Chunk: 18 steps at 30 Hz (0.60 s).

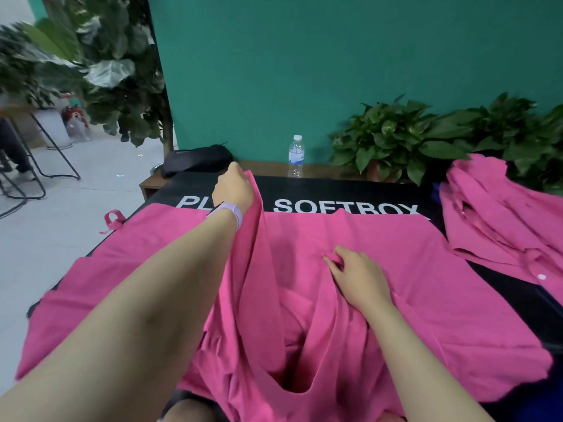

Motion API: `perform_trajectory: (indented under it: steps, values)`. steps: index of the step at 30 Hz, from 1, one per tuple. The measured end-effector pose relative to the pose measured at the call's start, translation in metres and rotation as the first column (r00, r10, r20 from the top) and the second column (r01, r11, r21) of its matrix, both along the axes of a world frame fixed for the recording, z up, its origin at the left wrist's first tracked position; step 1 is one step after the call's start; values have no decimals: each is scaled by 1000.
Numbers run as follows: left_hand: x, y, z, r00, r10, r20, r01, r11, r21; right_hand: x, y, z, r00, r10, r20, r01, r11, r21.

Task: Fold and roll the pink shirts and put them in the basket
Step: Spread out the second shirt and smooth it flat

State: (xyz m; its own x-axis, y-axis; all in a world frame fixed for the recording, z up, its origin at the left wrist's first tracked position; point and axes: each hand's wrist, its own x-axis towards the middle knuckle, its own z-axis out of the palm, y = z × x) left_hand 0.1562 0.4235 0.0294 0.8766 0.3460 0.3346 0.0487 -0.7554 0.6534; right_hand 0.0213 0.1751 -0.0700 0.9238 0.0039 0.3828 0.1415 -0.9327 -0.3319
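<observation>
Centrally, a pink shirt (380, 269) lay spread over the black counter (502, 287), whose white lettering read "PL… SOFTBOX", partly covered. Left hand (233, 187), upper centre, gripped a raised shirt edge. Right hand (355, 275), mid-frame, pinched a small fold. More pink shirts (499, 217) were heaped at right. A water bottle (296, 156) stood behind; its label was unreadable.

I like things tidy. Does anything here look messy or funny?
A little. The pink shirt is bunched in the middle, where the left hand lifts a fold and the right hand pinches it. Other shirts lie in a rumpled heap. Nothing looks spilled or torn.
</observation>
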Motion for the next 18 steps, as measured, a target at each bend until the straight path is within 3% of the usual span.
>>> perform_trajectory:
  steps: [5, 8, 10, 14, 16, 18]
  values:
    - [16, 4, -76, 986, 87, -145, -44, 960, 275, 6, -1, 0, 999, 4, 34, -5, 999, 46]
    - [25, 7, -94, 978, 113, -178, -49, 944, 327, 6, -1, 5, 997, 12, 78, -19, 995, 98]
    - [28, 8, -96, 978, 109, -179, -44, 941, 336, 7, -1, 25, 979, 46, 199, -63, 995, 80]
    - [33, 9, -97, 980, 116, -160, -57, 941, 333, 55, -2, 91, 848, 80, 524, -125, 991, 51]
    - [34, 10, -97, 979, 122, -164, -63, 942, 329, 93, 7, 108, 881, 76, 467, -53, 997, -61]
    - [36, 11, -96, 979, 125, -158, -67, 941, 333, 125, 13, 97, 948, 52, 315, -2, 987, -160]
